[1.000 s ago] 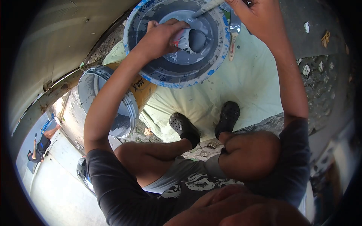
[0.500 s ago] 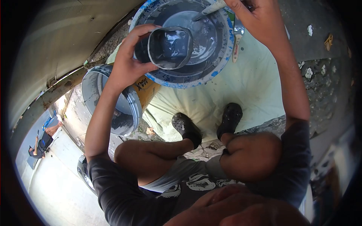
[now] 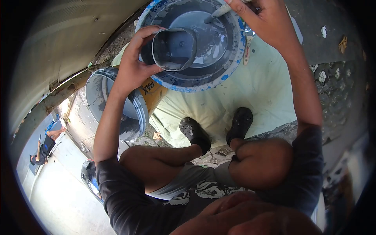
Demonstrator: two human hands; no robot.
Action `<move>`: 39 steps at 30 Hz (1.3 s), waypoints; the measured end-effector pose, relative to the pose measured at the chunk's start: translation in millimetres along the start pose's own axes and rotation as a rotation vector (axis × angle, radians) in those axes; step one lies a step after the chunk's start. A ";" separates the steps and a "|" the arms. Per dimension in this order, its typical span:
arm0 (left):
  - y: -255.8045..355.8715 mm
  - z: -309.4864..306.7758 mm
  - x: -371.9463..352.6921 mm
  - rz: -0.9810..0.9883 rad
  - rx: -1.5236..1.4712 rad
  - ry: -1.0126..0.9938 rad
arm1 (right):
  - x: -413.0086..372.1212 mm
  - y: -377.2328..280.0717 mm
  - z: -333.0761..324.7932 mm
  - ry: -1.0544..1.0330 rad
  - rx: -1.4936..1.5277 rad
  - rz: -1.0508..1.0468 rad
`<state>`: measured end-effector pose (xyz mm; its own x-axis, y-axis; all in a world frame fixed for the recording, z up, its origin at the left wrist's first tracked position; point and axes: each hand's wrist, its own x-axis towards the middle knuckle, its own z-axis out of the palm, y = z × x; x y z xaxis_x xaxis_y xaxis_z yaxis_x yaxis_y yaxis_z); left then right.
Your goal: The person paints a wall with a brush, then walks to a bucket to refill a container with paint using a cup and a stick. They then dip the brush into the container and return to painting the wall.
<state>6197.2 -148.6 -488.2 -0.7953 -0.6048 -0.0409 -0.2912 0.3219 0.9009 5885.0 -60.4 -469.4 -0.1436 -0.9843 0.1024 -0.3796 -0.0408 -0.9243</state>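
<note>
Over the bucket (image 3: pixel 213 80), we are holding a cup (image 3: pixel 174 49) in the left hand (image 3: pixel 131 68) and a stick (image 3: pixel 218 11) in the right hand (image 3: pixel 268 23).

Our left grip is clamping round the cup's wall. The cup is hanging tilted above the bucket's left side, its mouth facing us and its long axis running toward us. Our right grip is pinching shut on the stick, which is slanting down-left into the grey paint, near the cup but apart from it. The left hand is sitting nearer the second bucket (image 3: pixel 117 105), which is lying on its side just beside the first one's left rim. Open room is showing to the right over the pale sheet (image 3: pixel 260 92), with our shoes (image 3: pixel 194 133) resting at its near edge.
</note>
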 end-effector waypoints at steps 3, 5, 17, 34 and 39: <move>-1.8 4.7 -11.0 -0.110 -0.169 0.004 | -1.0 7.6 2.6 -0.011 -0.054 -0.037; 1.3 5.3 -19.3 -0.148 -0.163 0.014 | -0.6 5.8 -1.6 -0.065 -0.251 0.052; 2.9 -2.5 -42.8 -0.211 -0.176 0.172 | -153.3 227.1 39.1 0.154 -0.461 0.559; 11.5 -0.5 -39.8 -0.172 -0.141 0.097 | -137.1 224.8 69.6 0.182 -0.560 0.588; 10.9 -12.7 -36.6 -0.146 -0.148 0.085 | -159.8 182.4 53.6 0.336 -0.287 0.509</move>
<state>6229.9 -132.2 -471.4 -0.7011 -0.6983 -0.1442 -0.3131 0.1198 0.9421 5887.6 80.3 -674.1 -0.6277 -0.7599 -0.1687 -0.4102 0.5071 -0.7580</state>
